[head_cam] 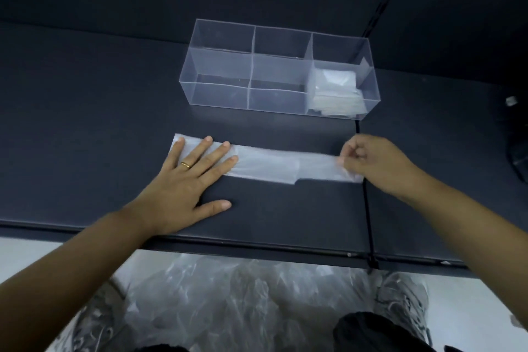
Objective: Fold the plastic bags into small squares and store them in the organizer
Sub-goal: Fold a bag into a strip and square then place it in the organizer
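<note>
Two hands on one strip. Left hand (190,180) lies flat, fingers straight, pressing the left end of the plastic bag (265,164), which is folded into a long strip across the dark table (85,123). Right hand (371,161) pinches the strip's right end. Clear organizer (217,66) sits just behind the strip; folded bags (337,91) are stacked in its right compartment. Loose bags (228,294) piled on the floor below.

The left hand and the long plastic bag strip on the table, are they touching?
Touching. In the head view the left hand lies flat, with its straight fingers on the left end of the plastic bag strip.
</note>
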`<state>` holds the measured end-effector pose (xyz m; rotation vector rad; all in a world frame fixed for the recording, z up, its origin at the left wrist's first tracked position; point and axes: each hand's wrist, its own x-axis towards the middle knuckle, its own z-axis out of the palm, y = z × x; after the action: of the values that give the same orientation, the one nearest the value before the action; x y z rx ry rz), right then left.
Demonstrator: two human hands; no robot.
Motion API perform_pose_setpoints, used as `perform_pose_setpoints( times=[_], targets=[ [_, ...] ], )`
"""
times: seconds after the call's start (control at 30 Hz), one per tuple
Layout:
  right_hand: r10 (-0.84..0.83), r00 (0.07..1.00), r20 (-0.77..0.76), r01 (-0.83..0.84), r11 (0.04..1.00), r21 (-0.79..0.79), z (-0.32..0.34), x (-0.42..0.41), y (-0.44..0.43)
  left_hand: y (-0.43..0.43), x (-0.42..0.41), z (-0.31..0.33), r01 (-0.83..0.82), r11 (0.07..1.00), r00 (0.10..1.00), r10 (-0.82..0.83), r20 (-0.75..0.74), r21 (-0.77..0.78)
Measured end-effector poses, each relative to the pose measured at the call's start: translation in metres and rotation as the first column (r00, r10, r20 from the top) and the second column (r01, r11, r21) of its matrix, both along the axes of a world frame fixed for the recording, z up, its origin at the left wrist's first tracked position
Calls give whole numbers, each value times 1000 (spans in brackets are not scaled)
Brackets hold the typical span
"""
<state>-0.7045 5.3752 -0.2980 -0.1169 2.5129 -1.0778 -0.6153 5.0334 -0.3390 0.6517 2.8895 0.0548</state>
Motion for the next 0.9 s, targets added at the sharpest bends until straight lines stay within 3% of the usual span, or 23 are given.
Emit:
perform_pose_setpoints(
  times=[0.13,0.23,0.3,0.33,0.4,0.47,0.53,0.57,0.63,0.73,0.8,0.9],
  targets=[
    [-57,905,422,151,970,-192,22,38,12,22,-1,12,65,993,998,-66,6,102],
    [3,807,591,219,927,-304,46,60,8,84,20,19,77,936,994,-99,49,343],
    [122,746,654,221,882,-417,62,71,-1,124,40,23,2,854,995,-55,86,520],
    [181,725,665,211,860,-465,69,74,-5,137,48,26,-81,781,993,10,117,619],
    [275,726,630,165,820,-547,78,75,-13,148,55,36,-280,532,960,132,248,799],
    [259,824,504,78,829,-553,76,68,-17,146,54,48,-397,300,918,122,378,867],
    [167,928,334,31,856,-516,65,57,-21,138,47,59,-483,126,875,88,476,866],
    [177,933,314,26,835,-549,57,52,-24,133,43,61,-548,47,836,62,546,835],
    [325,866,379,7,751,-661,41,48,-32,122,33,60,-695,-69,716,26,697,716],
    [473,807,354,-195,778,-597,19,51,-47,107,21,50,-819,-189,567,-134,812,541],
    [385,851,358,-194,863,-467,5,55,-58,101,17,44,-843,-268,522,-201,829,465],
    [163,928,335,-70,959,-273,-8,60,-69,95,10,34,-876,-313,431,-170,886,366]
  ],
)
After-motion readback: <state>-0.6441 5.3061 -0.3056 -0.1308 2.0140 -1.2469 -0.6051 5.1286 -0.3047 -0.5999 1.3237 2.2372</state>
